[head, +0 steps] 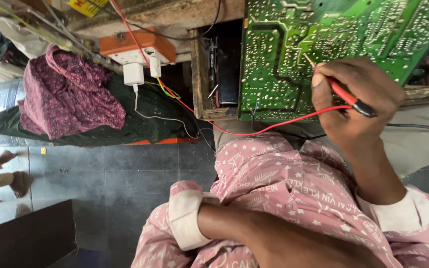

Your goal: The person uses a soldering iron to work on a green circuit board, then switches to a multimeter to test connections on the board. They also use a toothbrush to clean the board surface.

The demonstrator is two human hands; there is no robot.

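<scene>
My right hand (361, 106) grips a red test probe (342, 94), whose metal tip touches the solder side of a green circuit board (284, 44) that stands propped at the top right. The probe's red lead (274, 126) curves off to the left along the board's lower edge. A black lead (418, 126) runs off to the right. My left forearm (254, 233), in a rolled pink patterned sleeve, lies across my lap at the bottom. Its hand is out of the frame.
An orange power strip (137, 49) with white plugs sits at upper left, above a purple cloth (68, 94) and a dark green cloth (150, 111). A wooden frame (198, 69) borders the board. Another person's foot (3, 171) rests on the grey tiled floor (125, 173).
</scene>
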